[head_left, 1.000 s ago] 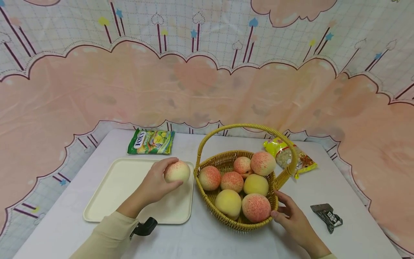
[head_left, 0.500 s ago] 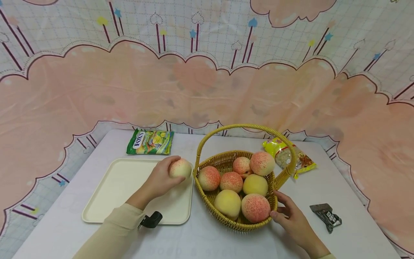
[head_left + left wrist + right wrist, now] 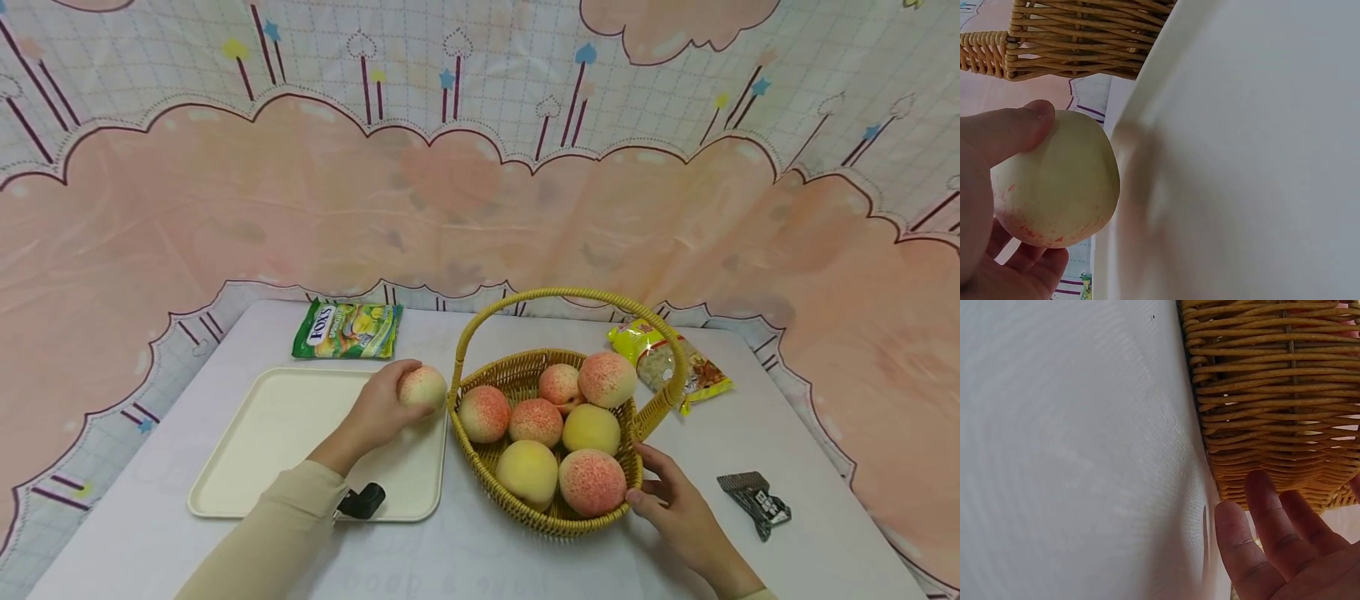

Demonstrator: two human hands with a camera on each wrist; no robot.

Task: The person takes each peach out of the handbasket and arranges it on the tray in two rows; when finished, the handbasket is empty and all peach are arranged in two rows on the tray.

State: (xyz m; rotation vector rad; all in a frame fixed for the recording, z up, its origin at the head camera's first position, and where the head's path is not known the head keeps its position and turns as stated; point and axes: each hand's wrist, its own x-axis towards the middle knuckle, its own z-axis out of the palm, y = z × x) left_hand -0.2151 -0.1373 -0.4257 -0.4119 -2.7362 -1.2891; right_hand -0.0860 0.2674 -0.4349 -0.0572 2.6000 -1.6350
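Observation:
My left hand [image 3: 381,410] grips a pale peach [image 3: 422,388] with red speckles, thumb on one side and fingers around the other. In the left wrist view the peach [image 3: 1063,181] hangs above the cream tray [image 3: 247,467], near its right edge and just left of the wicker basket [image 3: 517,504]. Several peaches, some red-speckled and some yellow, lie inside the basket, among them a yellow peach [image 3: 528,473]. My right hand [image 3: 678,508] rests against the basket's right side. Its fingers look fairly straight along the weave [image 3: 1272,412] in the right wrist view, with the thumb mostly out of frame.
The basket's tall arched handle [image 3: 570,293] rises over the fruit. A green candy bag [image 3: 348,330] lies behind the tray. Behind the basket's right side is a yellow snack bag [image 3: 686,367]. A small dark wrapped packet [image 3: 756,502] lies at right on the white table [image 3: 817,550].
My left hand has moved right with the peach, towards the basket's left rim. The right hand and basket have stayed in place.

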